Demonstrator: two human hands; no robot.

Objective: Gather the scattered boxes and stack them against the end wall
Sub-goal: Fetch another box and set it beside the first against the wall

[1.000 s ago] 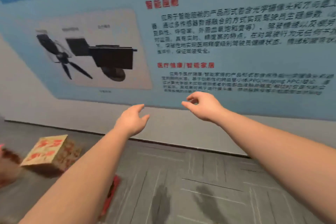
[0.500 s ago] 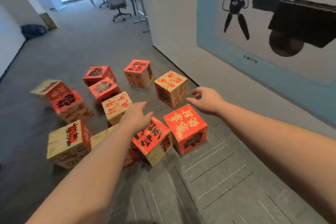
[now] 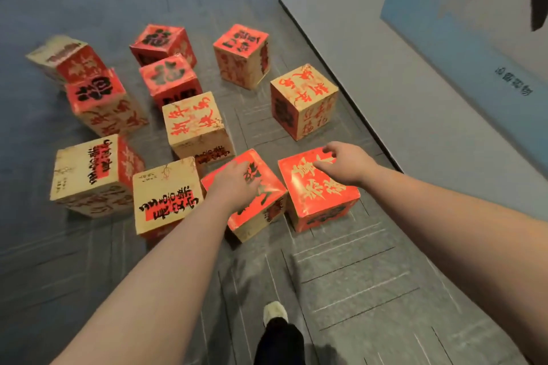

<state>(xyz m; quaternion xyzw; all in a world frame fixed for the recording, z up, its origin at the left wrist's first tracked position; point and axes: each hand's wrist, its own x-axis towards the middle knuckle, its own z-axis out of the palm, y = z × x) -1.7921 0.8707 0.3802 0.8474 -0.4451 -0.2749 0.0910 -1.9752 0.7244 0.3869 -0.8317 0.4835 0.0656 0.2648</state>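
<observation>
Boxes point(image 3: 195, 124), red and tan cubes printed with characters, fill the middle of the frame on the grey carpet point(image 3: 74, 261); against half a second ago the view has tipped down and closed in, so the chairs and windows at the top are gone and a shoe point(image 3: 275, 312) shows at the bottom centre. Being cubes, they have no long axis; most sit flat, turned at differing angles. The white wall point(image 3: 370, 53) with its blue poster point(image 3: 462, 47) runs down the right of the frame. At lower centre, a red-topped box point(image 3: 267, 187) is tilted, leaning on a tan neighbour point(image 3: 166, 195). Just right of it stands a red box point(image 3: 318, 190), square to the carpet. The left hand point(image 3: 237, 185) now lies over the tilted box's top, fingers loosely spread, gripping nothing. The right hand point(image 3: 345, 163) now hovers over the red box's far edge, fingers curled and parted, empty; contact cannot be told.
</observation>
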